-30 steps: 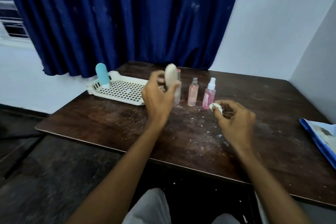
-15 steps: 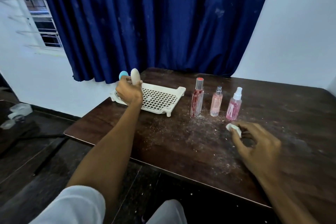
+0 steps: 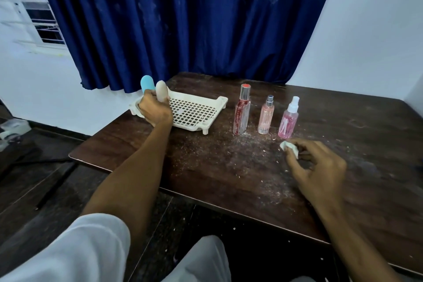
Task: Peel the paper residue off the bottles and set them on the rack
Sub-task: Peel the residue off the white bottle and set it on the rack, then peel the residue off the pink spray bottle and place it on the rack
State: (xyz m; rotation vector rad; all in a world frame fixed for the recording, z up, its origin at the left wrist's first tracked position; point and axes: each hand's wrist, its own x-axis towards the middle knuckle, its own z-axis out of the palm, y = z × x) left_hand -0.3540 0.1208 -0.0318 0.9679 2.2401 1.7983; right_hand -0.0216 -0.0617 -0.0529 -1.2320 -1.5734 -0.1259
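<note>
My left hand grips a beige rounded bottle upright at the left end of the white perforated rack. A light blue rounded bottle stands right beside it on the rack. My right hand hovers low over the table near its front and pinches a crumpled white scrap of paper. Three spray bottles stand in a row on the table: a tall red one, a small peach one and a pink one.
The dark wooden table is strewn with fine paper crumbs in front of the spray bottles. A blue curtain hangs behind the table. The left table edge lies just beyond the rack. My white-clad knees are below the front edge.
My left hand carried the beige bottle from the table's middle leftward to the rack, beside the blue bottle. My right hand keeps pinching the paper scrap. The camera view turned left.
</note>
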